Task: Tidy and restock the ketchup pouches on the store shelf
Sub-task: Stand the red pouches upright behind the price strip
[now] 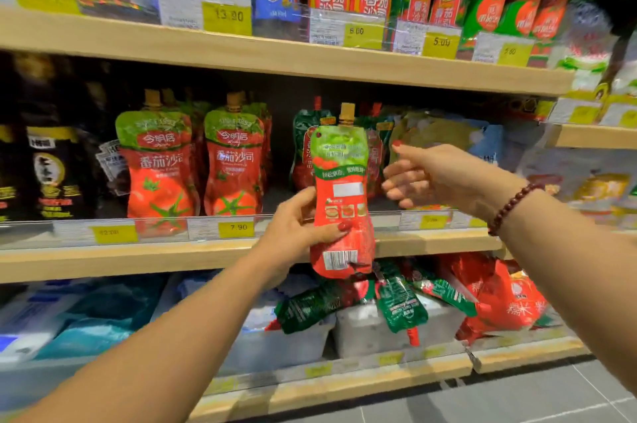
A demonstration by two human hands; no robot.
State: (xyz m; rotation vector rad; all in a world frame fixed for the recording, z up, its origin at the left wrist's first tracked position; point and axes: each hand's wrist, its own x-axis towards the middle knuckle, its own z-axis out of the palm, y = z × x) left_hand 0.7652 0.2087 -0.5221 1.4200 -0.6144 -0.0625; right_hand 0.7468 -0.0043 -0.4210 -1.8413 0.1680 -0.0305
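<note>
Head view, left hand (298, 226) gripping ketchup pouch (341, 195)

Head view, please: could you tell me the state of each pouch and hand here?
held pouch: upright, back facing out, off the shelf.
left hand: grips the held pouch's lower half.
right hand: open, beside the pouch, holding nothing.
shelved pouches: standing upright on the middle shelf.
green pouches: lying jumbled across the bins.

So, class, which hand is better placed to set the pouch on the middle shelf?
Probably left: the left hand grips the ketchup pouch upright before the middle shelf; the right hand is open, empty.
</note>
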